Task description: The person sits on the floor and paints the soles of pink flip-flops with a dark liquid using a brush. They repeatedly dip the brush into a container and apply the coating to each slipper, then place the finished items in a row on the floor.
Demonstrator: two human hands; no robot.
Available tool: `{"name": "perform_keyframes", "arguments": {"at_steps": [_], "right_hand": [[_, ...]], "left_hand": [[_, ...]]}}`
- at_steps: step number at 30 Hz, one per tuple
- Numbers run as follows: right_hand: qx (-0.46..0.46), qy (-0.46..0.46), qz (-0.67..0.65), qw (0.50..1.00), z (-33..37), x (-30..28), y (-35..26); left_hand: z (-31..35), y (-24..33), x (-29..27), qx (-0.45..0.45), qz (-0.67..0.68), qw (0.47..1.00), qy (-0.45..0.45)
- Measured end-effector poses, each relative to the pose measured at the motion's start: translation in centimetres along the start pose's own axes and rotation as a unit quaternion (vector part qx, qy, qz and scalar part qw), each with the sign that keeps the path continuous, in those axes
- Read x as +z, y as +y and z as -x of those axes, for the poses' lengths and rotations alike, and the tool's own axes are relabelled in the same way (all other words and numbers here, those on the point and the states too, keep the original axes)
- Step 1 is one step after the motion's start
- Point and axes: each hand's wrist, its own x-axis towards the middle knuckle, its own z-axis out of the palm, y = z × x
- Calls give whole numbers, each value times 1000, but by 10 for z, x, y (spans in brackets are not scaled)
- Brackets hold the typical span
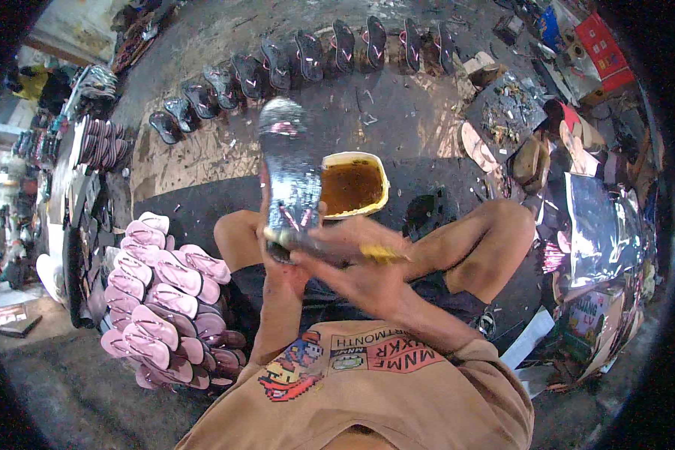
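My left hand (283, 279) grips a flip-flop (292, 176) from below and holds it up in front of me. Its dark face is glossy, as if wet, with pink strap ends showing at both ends. Across its near end, my right hand (356, 279) is closed on a brush-like tool (382, 253) with a yellow part, smeared by motion; the tool's working end is hard to make out. Just beyond my hands, partly behind the flip-flop, stands a pale yellow tub (386, 187) of amber-brown liquid.
Several dark flip-flops (308, 56) lie in a curved row on the floor ahead. Pink flip-flops (154, 322) are heaped at my left, with striped ones (101, 142) stacked behind. On the right are single soles (478, 148), a shiny plastic sheet (600, 225) and a red box (604, 52).
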Motion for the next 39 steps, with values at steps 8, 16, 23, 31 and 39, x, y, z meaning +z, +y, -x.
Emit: {"name": "perform_keyframes", "arguments": {"at_steps": [8,16,23,31,39], "right_hand": [[-39,55,-54,996,-3,1,15],[24,19,40,999,-21,-21,26],[54,12,27,998,-17,-26,-13],[67,-4,-26,997,-33,-27,-8],[-79,-55,79,992,-23,-16,8]], "left_hand": [[-17,2,11,-34,100,986,131],[-14,-2,18,-25,70,996,52],[-22,-3,5,55,-13,997,50],[-17,4,0,-7,10,998,62],[6,1,-19,-143,187,970,61]]}}
